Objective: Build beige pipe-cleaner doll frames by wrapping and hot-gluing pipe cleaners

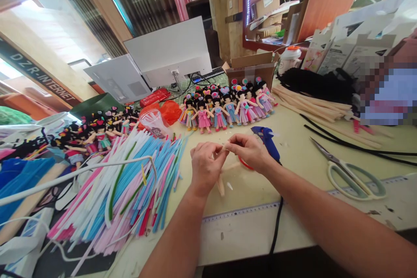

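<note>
Above the middle of the mat, my left hand (206, 166) is closed in a pinch on a beige pipe cleaner (221, 186), whose end hangs below the fingers. My right hand (250, 151) pinches the same beige piece where the fingertips of both hands meet; the part between them is mostly hidden. Just behind the right hand lies a blue glue gun (267, 140), its black cord running to the front edge. A red ring-shaped item (245, 163) shows partly beneath that hand. On the mat near my wrists is a small white scrap (230, 186).
Pipe-cleaner dolls (220, 115) stand grouped at the back. Coloured pipe cleaners (127, 182) are heaped at left. Scissors (355, 178), black pipe cleaners (358, 141) and beige bundles (312, 106) lie at right. A ruler strip (241, 212) crosses the front. Monitors (169, 52) stand behind.
</note>
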Demonstrator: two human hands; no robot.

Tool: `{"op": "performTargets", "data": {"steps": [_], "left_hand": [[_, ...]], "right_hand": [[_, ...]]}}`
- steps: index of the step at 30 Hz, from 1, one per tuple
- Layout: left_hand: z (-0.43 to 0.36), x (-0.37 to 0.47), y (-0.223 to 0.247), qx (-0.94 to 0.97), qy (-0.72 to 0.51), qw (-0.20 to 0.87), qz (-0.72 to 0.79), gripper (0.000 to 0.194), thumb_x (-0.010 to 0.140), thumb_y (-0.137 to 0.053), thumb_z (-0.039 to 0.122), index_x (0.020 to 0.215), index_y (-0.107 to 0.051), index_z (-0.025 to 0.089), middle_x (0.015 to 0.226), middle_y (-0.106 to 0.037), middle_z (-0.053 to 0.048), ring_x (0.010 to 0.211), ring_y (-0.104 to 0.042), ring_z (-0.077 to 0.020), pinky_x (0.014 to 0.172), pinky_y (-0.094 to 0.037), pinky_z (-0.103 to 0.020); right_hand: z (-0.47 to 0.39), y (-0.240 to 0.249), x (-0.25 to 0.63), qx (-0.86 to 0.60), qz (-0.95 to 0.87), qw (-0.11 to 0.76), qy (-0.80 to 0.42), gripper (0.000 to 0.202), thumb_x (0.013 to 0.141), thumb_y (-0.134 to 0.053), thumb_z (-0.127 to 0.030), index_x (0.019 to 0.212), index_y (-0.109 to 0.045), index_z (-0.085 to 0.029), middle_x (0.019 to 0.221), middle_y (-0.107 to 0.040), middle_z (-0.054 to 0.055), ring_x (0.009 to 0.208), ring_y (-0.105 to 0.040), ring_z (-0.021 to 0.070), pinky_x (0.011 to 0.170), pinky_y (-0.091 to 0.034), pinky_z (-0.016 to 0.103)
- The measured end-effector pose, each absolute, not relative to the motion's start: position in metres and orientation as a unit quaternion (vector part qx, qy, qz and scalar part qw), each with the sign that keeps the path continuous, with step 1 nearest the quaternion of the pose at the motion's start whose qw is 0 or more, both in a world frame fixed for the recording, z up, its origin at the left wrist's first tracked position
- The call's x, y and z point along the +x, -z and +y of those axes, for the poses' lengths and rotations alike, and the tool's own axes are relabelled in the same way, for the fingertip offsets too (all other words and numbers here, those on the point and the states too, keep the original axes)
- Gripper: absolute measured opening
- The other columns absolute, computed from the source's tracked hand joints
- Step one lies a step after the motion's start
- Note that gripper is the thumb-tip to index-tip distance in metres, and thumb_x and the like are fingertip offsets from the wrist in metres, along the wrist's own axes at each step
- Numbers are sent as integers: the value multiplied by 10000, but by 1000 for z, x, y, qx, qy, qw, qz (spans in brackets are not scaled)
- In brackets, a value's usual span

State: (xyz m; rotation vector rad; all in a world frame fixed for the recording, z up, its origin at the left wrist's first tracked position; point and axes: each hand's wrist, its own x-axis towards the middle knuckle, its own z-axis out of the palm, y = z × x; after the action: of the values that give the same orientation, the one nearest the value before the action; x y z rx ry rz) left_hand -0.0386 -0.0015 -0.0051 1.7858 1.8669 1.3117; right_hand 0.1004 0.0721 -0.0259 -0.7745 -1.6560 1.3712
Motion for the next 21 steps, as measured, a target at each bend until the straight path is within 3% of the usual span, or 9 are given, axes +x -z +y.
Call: {"op": "performTargets", "data": {"steps": [6,12,17,21], "left_hand": [[0,-44,3,584,-465,202,633,192,779,-702,383,696,-697,210,735,-661,-27,779,-565,-194,756,-393,-306],[0,-52,2,533,-463,391,591,309,734,-712,478,724,-713,169,660,-622,-11,645,-531,-148,598,-394,-258],[1,-53,3,502,-479,488,530,341,692,-770,482,736,-732,146,723,-668,-39,675,-566,-139,650,-421,-264],[-3,-49,-2,450,-481,565,497,374,631,-813,491,695,-704,139,674,-637,-33,657,-574,-147,646,-424,-277]], "right_hand": [[77,26,105,-247,-644,409,-598,203,744,-709,-368,829,-681,-186,806,-683,30,755,-590,153,742,-466,309],[78,25,107,-221,-642,400,-616,199,754,-733,-377,809,-683,-191,774,-688,25,735,-617,156,717,-488,306],[75,21,108,-200,-630,385,-644,245,752,-748,-388,883,-694,-188,814,-695,33,730,-633,156,714,-506,315],[72,18,109,-190,-636,377,-646,215,759,-737,-381,798,-664,-182,759,-667,21,689,-612,144,673,-487,298]]}}
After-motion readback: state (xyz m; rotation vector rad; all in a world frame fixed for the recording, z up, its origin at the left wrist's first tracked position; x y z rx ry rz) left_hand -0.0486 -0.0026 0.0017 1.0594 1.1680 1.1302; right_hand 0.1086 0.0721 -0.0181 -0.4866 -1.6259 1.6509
